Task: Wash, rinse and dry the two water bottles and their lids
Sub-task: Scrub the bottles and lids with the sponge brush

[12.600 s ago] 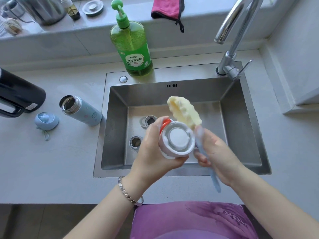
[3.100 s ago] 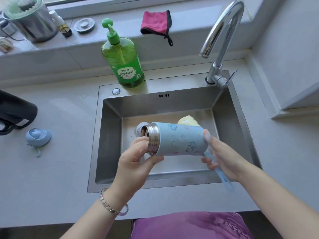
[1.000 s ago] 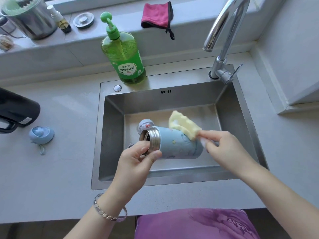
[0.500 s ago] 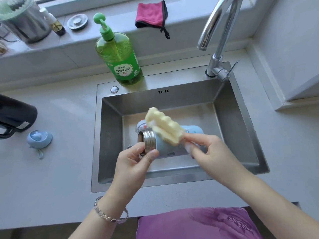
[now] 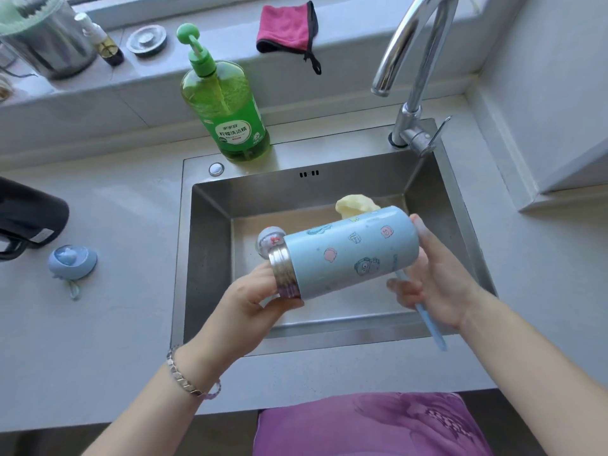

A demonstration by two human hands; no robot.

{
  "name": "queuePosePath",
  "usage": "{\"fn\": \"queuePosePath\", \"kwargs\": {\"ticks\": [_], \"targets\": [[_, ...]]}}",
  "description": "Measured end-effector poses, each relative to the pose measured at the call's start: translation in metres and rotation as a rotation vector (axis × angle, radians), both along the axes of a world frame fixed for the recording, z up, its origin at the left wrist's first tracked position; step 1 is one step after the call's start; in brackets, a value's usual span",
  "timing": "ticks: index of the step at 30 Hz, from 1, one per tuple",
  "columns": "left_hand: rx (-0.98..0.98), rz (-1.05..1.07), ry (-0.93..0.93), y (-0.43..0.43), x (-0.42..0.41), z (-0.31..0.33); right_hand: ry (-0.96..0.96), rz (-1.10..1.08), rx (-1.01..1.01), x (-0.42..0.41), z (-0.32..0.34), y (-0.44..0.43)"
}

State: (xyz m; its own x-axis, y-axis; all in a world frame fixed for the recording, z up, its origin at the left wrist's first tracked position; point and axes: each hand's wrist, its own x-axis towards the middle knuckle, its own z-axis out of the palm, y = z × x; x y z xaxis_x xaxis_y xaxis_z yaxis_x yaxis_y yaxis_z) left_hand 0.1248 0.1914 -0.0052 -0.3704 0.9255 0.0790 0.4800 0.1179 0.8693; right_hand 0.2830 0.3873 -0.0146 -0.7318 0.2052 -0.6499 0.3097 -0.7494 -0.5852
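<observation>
sponge brush (image 5: pixel 356 206) mostly hidden behind blue bottle (image 5: pixel 348 255), black jug (image 5: pixel 29 218) cropped left

— What are the hands doing?
— The left hand (image 5: pixel 260 297) is gripping the neck of the blue bottle (image 5: pixel 352 251), sideways over the sink (image 5: pixel 184 258); the right hand (image 5: pixel 437 284) is propping its base, holding the sponge brush (image 5: pixel 431 327).
— The blue lid (image 5: pixel 72 261)?
— Lying on the counter (image 5: pixel 115 324), left of both.

The white label (image 5: pixel 233 134) on the green soap bottle (image 5: pixel 223 93) reads "柠檬洗洁精"; smaller print is illegible.
</observation>
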Motion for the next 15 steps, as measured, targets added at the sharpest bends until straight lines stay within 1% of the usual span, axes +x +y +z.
{"fn": "queuePosePath", "kwargs": {"ticks": [5, 8, 9, 10, 11, 12, 14, 15], "targets": [[-0.004, -0.101, 0.227, 0.004, -0.012, 0.007, 0.090, 0.085, 0.039, 0.001, 0.003, 0.002], [-0.019, -0.124, 0.276, 0.004, -0.015, 0.010, 0.117, 0.105, 0.083, -0.001, 0.005, 0.001], [-0.058, -0.103, 0.271, 0.003, -0.014, 0.011, 0.117, 0.101, 0.102, -0.001, 0.005, 0.001], [-0.115, -0.059, 0.217, 0.002, -0.013, 0.012, 0.114, 0.094, 0.123, -0.002, 0.004, 0.001], [-0.177, 0.004, 0.086, 0.001, -0.009, 0.016, 0.106, 0.082, 0.146, -0.002, 0.003, 0.000], [-0.237, 0.068, -0.140, 0.002, -0.005, 0.022, 0.094, 0.067, 0.170, -0.003, 0.002, -0.001], [-0.295, 0.198, -0.698, 0.006, 0.003, 0.033, 0.072, 0.052, 0.238, -0.002, -0.001, -0.004], [-0.322, 0.308, -0.937, 0.008, 0.006, 0.036, 0.068, 0.049, 0.286, -0.002, -0.002, -0.006]]}}
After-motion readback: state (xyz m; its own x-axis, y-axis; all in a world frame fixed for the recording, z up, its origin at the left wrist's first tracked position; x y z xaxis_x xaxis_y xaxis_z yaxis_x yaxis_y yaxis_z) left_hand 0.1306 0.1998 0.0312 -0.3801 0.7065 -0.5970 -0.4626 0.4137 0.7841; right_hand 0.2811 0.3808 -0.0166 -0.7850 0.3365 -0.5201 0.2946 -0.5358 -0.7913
